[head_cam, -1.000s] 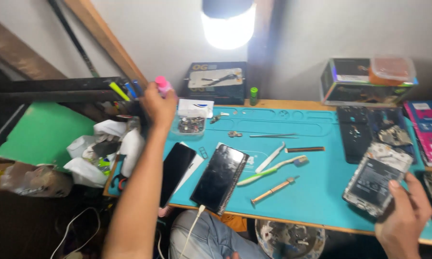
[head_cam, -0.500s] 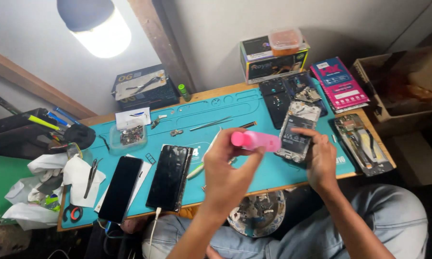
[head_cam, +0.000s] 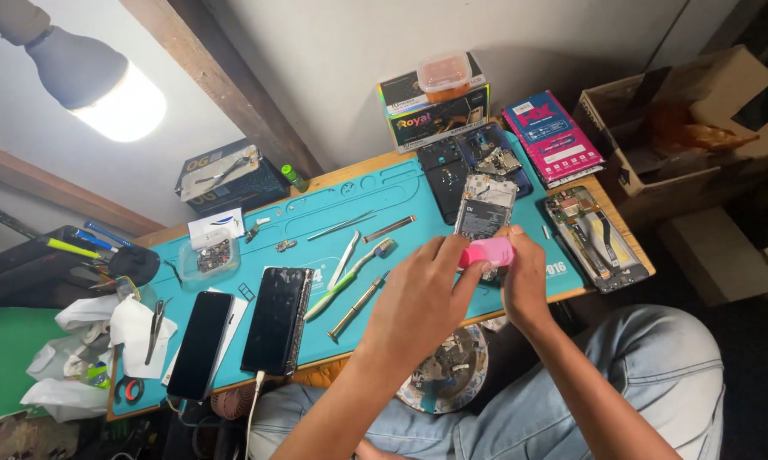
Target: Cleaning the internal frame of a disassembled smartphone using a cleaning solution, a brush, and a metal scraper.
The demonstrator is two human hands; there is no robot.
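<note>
A person sits at a wooden tabletop (head_cam: 350, 177) covered by a teal work mat (head_cam: 418, 281). The left hand (head_cam: 422, 302) has its fingers closed around a small pink bottle (head_cam: 486, 252), held just above the mat's near edge. The right hand (head_cam: 524, 281) meets the bottle from the other side, fingers curled on it. An opened phone (head_cam: 483, 206) with its insides exposed lies just behind the bottle. To the left lie a toothbrush (head_cam: 350, 279), a screwdriver (head_cam: 358, 305) and two dark phone screens (head_cam: 275, 320).
</note>
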